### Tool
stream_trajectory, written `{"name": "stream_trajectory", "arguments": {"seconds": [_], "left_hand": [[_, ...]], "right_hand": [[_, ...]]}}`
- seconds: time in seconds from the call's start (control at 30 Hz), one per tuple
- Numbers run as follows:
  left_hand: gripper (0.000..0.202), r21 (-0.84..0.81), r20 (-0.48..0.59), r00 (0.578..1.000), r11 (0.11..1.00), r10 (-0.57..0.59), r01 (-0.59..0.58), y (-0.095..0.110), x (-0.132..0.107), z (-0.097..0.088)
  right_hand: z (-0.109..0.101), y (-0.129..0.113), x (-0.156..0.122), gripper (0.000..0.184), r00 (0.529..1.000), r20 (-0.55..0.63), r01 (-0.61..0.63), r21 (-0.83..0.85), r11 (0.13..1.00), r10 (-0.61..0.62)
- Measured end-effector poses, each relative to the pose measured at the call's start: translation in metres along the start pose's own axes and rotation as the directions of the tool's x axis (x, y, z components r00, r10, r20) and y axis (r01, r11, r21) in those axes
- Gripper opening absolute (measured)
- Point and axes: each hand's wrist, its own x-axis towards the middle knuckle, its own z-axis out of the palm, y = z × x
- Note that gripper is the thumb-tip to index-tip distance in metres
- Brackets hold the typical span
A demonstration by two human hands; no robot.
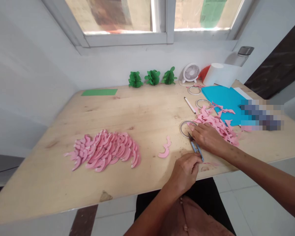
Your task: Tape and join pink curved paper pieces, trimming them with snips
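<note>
Blue-handled thread snips lie on the wooden table, dark blades pointing away from me toward a thin grey ring. My left hand is closed beside the handle end of the snips, fingertips touching or very near it; what it grips is hidden. Above the snips, my right hand reaches down with bent fingers pressed together at the ring's right side. Pink paper shows by its fingertips, but its grip is hidden. Pink paper scraps are heaped beyond this hand. A wavy pink paper strip lies left of both hands.
Curved pink cutouts form a large pile at left. Three green paper clusters and a small white fan line the wall. A white pen, blue sheets, a green strip and more rings lie around.
</note>
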Motion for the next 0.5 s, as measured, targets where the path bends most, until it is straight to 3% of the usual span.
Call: {"name": "stream_trajectory", "arguments": {"seconds": [0.3, 0.4, 0.5], "left_hand": [[0.023, 0.004, 0.003, 1.000, 1.000, -0.006, 0.006, 0.002, 0.000, -0.001], [0.023, -0.005, 0.001, 1.000, 1.000, -0.017, 0.017, 0.002, 0.000, -0.001], [0.024, -0.017, 0.003, 1.000, 0.999, -0.027, 0.027, 0.003, 0.000, -0.001]], "right_hand": [[0.003, 0.000, -0.004, 0.017, 0.996, 0.005, -0.092, 0.251, 0.964, 0.094], [0.001, 0.001, -0.010, 0.015, 0.990, 0.010, -0.136, 0.381, 0.914, 0.143], [-0.005, 0.007, -0.015, 0.014, 0.959, -0.001, -0.244, 0.498, 0.832, 0.282]]}}
